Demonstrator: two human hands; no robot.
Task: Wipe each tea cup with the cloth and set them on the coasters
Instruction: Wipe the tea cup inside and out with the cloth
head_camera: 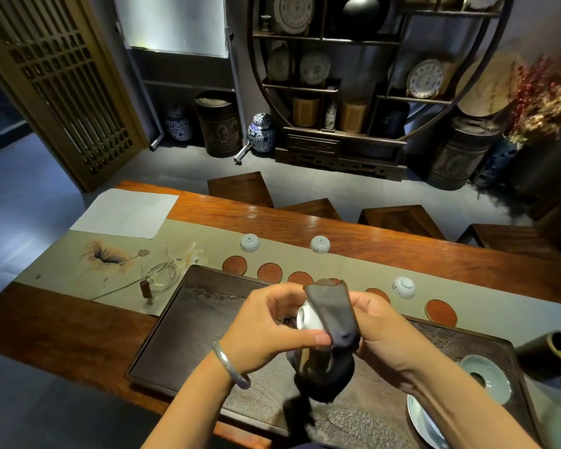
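A small white tea cup [308,315] is held on its side above the dark tea tray [188,322], half wrapped in a dark cloth [332,319]. My left hand [266,325] grips the cup and pinches the cloth's lower fold with its thumb. From the right, my right hand [376,325] presses the cloth around the cup. Three more white cups stand upside down on the runner: one [249,242] at the left, one [320,244] in the middle, one [403,287] at the right. A row of round red-brown coasters [235,265] [269,272] [441,312] lies along the tray's far edge, all bare.
A glass pitcher [161,275] stands left of the tray on the green runner [78,264]. A celadon dish [486,377] and a white plate [425,426] sit at the tray's right end. A dark container [551,354] stands at the right edge. Wooden stools [240,189] line the table's far side.
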